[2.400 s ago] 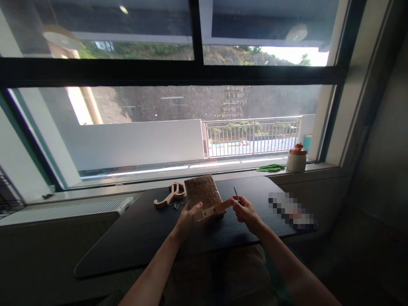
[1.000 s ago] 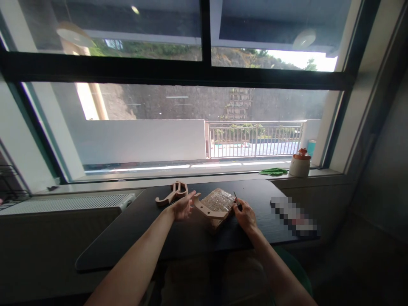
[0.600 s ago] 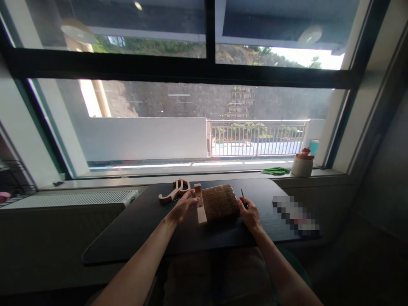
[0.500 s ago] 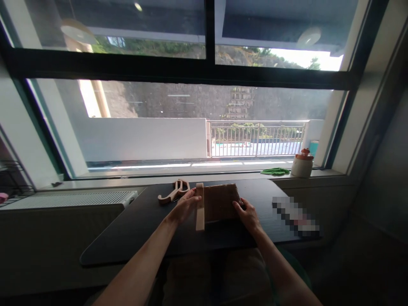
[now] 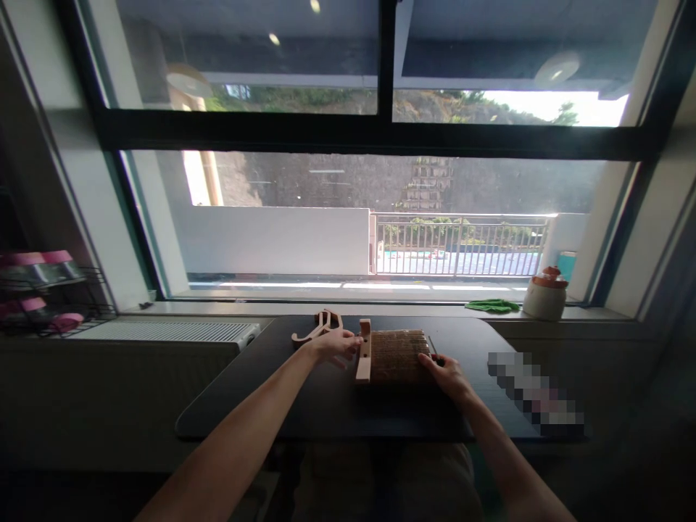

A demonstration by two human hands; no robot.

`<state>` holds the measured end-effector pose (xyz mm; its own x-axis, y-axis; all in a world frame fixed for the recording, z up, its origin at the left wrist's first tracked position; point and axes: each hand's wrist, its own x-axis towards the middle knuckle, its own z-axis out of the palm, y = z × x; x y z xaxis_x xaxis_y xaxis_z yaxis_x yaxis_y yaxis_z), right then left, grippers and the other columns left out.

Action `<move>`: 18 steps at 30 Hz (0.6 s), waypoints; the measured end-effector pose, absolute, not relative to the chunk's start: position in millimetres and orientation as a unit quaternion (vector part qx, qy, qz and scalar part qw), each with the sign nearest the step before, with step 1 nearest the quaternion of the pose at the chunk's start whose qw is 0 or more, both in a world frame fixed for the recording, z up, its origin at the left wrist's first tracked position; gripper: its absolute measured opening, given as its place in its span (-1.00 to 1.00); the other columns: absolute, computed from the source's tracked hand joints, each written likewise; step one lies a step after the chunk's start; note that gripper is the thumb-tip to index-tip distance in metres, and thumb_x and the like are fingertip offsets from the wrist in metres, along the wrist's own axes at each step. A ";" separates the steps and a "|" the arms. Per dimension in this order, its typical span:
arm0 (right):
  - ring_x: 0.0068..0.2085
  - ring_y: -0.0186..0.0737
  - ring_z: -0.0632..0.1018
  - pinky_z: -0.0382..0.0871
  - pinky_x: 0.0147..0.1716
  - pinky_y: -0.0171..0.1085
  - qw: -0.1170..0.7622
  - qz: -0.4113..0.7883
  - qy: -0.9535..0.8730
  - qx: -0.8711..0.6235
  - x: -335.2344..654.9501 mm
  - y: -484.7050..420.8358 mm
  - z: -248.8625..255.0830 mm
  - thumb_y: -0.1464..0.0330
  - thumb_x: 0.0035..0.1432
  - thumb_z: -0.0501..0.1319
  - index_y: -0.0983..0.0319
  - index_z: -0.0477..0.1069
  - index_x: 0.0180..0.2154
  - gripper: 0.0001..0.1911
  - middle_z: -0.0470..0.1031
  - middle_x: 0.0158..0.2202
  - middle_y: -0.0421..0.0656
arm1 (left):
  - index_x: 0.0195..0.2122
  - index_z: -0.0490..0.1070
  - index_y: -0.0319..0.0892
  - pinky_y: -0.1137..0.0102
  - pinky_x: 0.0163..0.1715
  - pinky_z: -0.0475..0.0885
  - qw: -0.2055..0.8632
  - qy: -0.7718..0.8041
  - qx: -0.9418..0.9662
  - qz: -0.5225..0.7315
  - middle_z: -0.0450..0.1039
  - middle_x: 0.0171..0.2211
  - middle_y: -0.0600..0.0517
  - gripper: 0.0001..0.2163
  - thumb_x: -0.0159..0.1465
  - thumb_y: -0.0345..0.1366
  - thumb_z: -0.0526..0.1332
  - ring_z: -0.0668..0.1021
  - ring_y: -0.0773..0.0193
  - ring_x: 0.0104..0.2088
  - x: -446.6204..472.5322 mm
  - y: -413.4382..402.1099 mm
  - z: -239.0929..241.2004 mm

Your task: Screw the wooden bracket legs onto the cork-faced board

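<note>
On the dark table lies a brown slatted panel [image 5: 399,355], with a pale wooden bar [image 5: 363,370] along its left edge. Two dark holes show in the bar. My left hand [image 5: 334,344] is closed in a pinch, fingertips at the bar near a hole; whatever is between them is too small to make out. My right hand [image 5: 449,375] grips the panel's right edge, thumb on top. A thin dark rod [image 5: 432,346] sticks up by its fingers. Behind my left hand lie curved wooden pieces [image 5: 318,326], partly hidden.
A blurred-out flat object [image 5: 536,395] lies at the table's right. On the windowsill are a green cloth [image 5: 492,306] and a pale jar [image 5: 545,296] with an orange-brown top. A radiator [image 5: 168,332] and a wire rack [image 5: 87,290] with pink-lidded containers stand left.
The panel and bar have tipped down flatter, showing slats and the bar's holes. My left hand has gone from gripping the bar to a pinch beside it. The view has shifted left.
</note>
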<state>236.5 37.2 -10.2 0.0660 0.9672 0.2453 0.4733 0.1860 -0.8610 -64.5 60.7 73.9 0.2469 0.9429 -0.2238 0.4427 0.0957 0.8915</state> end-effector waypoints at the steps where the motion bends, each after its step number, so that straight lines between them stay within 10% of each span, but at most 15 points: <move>1: -0.44 -0.13 0.54 0.31 -0.50 -0.31 0.439 0.280 -0.629 -0.577 239.6 39.2 -9.2 -0.07 0.01 0.12 0.31 0.54 -0.35 -0.43 0.55 -0.49 -0.10 | -0.01 0.33 -0.23 0.19 -0.20 0.47 0.454 0.583 0.627 0.247 0.40 -0.08 -0.08 -0.69 0.28 -0.18 0.16 0.51 0.19 -0.16 -73.1 66.8 80.0; 18: -0.17 0.02 0.51 0.28 -0.22 -0.18 0.421 0.144 -0.621 -0.645 234.2 24.6 -21.6 -0.06 0.11 -0.02 0.22 0.45 -0.19 -0.45 0.53 -0.22 -0.01 | 0.02 0.31 -0.20 0.16 -0.14 0.44 0.025 0.739 0.668 0.079 0.35 -0.01 -0.09 -0.70 0.29 -0.22 0.15 0.48 0.17 -0.11 -159.8 83.6 69.5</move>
<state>234.2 24.6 -21.6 0.1864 0.9223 0.3385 0.6804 0.1274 -0.7217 -159.8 83.6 69.5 -0.1055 0.9921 0.0686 0.9843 0.0943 0.1495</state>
